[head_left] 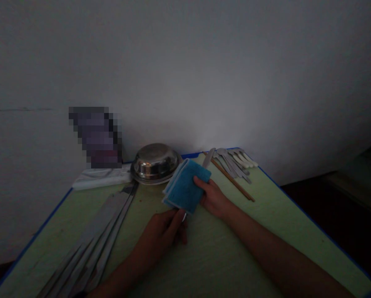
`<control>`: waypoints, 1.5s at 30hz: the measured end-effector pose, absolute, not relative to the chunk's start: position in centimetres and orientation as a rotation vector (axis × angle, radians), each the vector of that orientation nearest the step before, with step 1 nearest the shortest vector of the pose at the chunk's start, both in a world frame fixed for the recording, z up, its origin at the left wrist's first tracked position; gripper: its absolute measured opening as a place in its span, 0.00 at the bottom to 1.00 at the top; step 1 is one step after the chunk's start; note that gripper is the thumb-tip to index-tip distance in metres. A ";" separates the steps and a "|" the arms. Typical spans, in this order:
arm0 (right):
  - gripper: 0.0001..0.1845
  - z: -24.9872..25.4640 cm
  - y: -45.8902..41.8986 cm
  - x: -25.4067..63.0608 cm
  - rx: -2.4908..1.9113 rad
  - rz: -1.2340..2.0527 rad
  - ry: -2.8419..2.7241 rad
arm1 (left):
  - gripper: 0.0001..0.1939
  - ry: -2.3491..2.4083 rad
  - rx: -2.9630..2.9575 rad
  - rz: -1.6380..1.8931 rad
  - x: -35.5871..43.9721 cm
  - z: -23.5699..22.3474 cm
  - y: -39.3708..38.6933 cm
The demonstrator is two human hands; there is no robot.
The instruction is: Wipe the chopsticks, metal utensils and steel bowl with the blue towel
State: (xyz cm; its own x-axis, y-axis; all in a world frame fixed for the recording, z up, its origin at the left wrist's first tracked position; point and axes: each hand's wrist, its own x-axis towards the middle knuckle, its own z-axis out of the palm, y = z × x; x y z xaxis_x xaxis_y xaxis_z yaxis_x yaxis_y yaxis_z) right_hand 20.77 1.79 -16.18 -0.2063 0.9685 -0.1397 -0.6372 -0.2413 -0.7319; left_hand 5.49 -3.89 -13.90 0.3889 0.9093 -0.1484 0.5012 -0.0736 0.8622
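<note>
My right hand is closed on a folded blue cloth, its thumb lying flat on the front face. Below the cloth, my left hand pinches a shiny metal handle between thumb and fingers. A knife blade sticks out past the cloth's upper right edge, roughly in line with that handle; the cloth hides the part between. Just right of the cloth, a pair of brown chopsticks lies on the table.
Behind the cloth stands an upturned steel bowl on plates. Several spoons and other cutlery lie at the back right. Long flat metal utensils stretch along the left. A white cloth and a blurred-out upright object are near the wall.
</note>
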 end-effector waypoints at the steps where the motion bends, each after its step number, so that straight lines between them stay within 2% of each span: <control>1: 0.15 -16.2 1.8 20.8 -0.721 1.713 -0.623 | 0.22 1.245 1.737 0.543 5.5 -13.9 -3.9; 7: 0.09 -16.0 2.8 21.1 -0.806 1.651 -0.385 | 0.22 1.235 1.950 0.424 5.2 -14.6 -4.4; 13: 0.11 -15.9 4.1 22.3 -0.798 1.610 -0.196 | 0.21 1.134 2.070 0.372 5.0 -14.9 -5.1; 16: 0.14 -16.0 4.1 22.5 -0.693 1.674 -0.259 | 0.18 1.137 2.064 0.423 5.1 -14.6 -5.2; 19: 0.15 -15.9 4.0 22.5 -0.649 1.706 -0.297 | 0.10 1.106 2.010 0.502 5.2 -14.5 -5.1; 22: 0.14 -15.7 3.9 22.5 -0.667 1.732 -0.320 | 0.16 1.101 1.967 0.558 5.2 -14.4 -4.9; 28: 0.16 -15.6 3.8 22.4 -0.728 1.733 -0.303 | 0.08 1.119 2.007 0.517 5.2 -14.0 -5.1; 42: 0.11 -16.2 3.9 22.4 -0.710 1.737 -0.335 | 0.08 1.203 2.046 0.495 5.4 -14.6 -5.0; 45: 0.11 -16.2 3.9 22.5 -0.713 1.733 -0.327 | 0.11 1.189 2.056 0.528 5.2 -14.9 -5.1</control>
